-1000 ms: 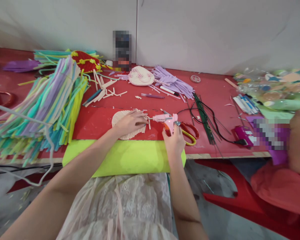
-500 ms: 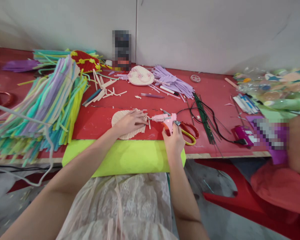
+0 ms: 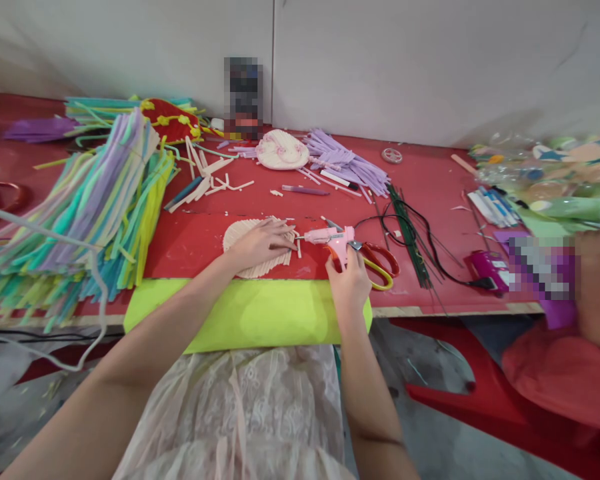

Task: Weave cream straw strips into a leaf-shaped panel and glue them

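Note:
My left hand (image 3: 263,244) lies flat, fingers stretched out, over a cream oval piece (image 3: 236,233) made of pipe cleaners laid side by side. It covers much of that piece. My right hand (image 3: 349,279) is closed round the handle of a pink glue gun (image 3: 325,235). The gun's nozzle points left and sits at the piece's right edge, close to my left fingertips and a short cream strip (image 3: 299,248). Scissors with red and yellow handles (image 3: 383,263) lie just right of the glue gun, partly behind my right hand.
Bundles of coloured pipe cleaners (image 3: 95,213) fill the left side. Purple pipe cleaners (image 3: 347,163) and a decorated cream oval (image 3: 281,150) lie at the back. Green stems (image 3: 407,237) and a black cord cross the right. A yellow-green sheet (image 3: 260,313) overhangs the front edge; another person's arm (image 3: 597,293) is far right.
Hardly anything differs. Both hands, the glue gun and the cream piece stay in place; the view has shifted very slightly.

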Tool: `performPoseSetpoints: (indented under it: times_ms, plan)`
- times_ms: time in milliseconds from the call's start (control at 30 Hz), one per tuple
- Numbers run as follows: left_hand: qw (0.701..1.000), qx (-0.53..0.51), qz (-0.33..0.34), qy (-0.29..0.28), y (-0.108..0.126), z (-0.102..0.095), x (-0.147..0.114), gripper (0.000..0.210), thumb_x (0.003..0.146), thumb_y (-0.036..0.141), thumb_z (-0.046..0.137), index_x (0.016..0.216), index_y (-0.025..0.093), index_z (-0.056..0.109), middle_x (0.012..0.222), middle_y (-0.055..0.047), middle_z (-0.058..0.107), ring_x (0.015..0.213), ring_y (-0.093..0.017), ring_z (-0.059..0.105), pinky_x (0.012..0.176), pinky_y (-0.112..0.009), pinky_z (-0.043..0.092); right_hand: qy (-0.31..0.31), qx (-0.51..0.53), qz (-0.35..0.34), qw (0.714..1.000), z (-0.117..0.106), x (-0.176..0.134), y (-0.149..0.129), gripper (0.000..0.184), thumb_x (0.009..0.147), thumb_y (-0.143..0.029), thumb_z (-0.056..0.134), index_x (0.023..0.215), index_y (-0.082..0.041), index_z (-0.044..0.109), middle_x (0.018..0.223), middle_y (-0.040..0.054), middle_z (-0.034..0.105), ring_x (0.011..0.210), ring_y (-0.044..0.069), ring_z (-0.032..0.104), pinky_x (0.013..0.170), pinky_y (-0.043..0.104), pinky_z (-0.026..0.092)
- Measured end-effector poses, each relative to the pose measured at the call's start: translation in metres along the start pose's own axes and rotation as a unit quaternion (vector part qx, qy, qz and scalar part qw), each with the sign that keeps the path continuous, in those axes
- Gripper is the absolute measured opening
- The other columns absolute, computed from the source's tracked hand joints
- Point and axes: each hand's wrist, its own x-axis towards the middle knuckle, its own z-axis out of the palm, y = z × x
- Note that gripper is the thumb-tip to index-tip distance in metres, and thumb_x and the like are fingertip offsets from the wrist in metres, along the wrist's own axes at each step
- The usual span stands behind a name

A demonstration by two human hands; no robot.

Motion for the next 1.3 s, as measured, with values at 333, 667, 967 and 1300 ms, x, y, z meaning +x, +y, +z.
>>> performPoseSetpoints:
  times_ms: [333,667,967,1300]
  plan:
    - [1.000,-0.015,-0.006,-0.006,0.001,-0.001,0.001,0.029,0.094,0.041,0.046,0.108,0.030,0.069,0.138,0.000,0.056,0.139,-0.019,0.036,0.118,-0.046,0.017,0.007,-0.010,-0.003,1.000,0.002,0.000,0.003,0.044,0.084,-0.033,0.056,0.125,-0.016,0.058,0.121,0.0144,0.064,0.102,0.028,0.064,0.078,0.036,0.051]
    - [0.991,-0.081,-0.076,0.075,0.011,0.000,0.002,0.025,0.086,0.037,0.059,0.107,0.023,0.058,0.114,-0.003,0.065,0.111,-0.021,0.057,0.107,-0.041,0.037,0.009,-0.007,-0.010,1.000,0.003,-0.001,0.005,0.046,0.083,-0.033,0.058,0.125,-0.016,0.058,0.121,0.0148,0.064,0.103,0.028,0.064,0.079,0.037,0.052]
    - [0.993,-0.073,-0.059,0.072,0.007,0.003,0.002,0.022,0.087,0.036,0.058,0.105,0.024,0.058,0.118,-0.002,0.065,0.118,-0.021,0.054,0.112,-0.044,0.030,0.003,-0.009,-0.018,1.000,0.002,-0.004,0.007,0.045,0.083,-0.032,0.058,0.125,-0.015,0.058,0.118,0.0152,0.065,0.103,0.028,0.064,0.081,0.038,0.052]
    - [0.996,-0.055,-0.041,0.062,0.006,0.002,0.003,0.022,0.089,0.038,0.056,0.106,0.024,0.060,0.124,-0.003,0.064,0.121,-0.021,0.054,0.114,-0.045,0.029,0.004,-0.015,-0.017,1.000,0.002,-0.007,0.009,0.045,0.083,-0.035,0.058,0.123,-0.016,0.059,0.117,0.0149,0.066,0.102,0.029,0.064,0.079,0.038,0.053]
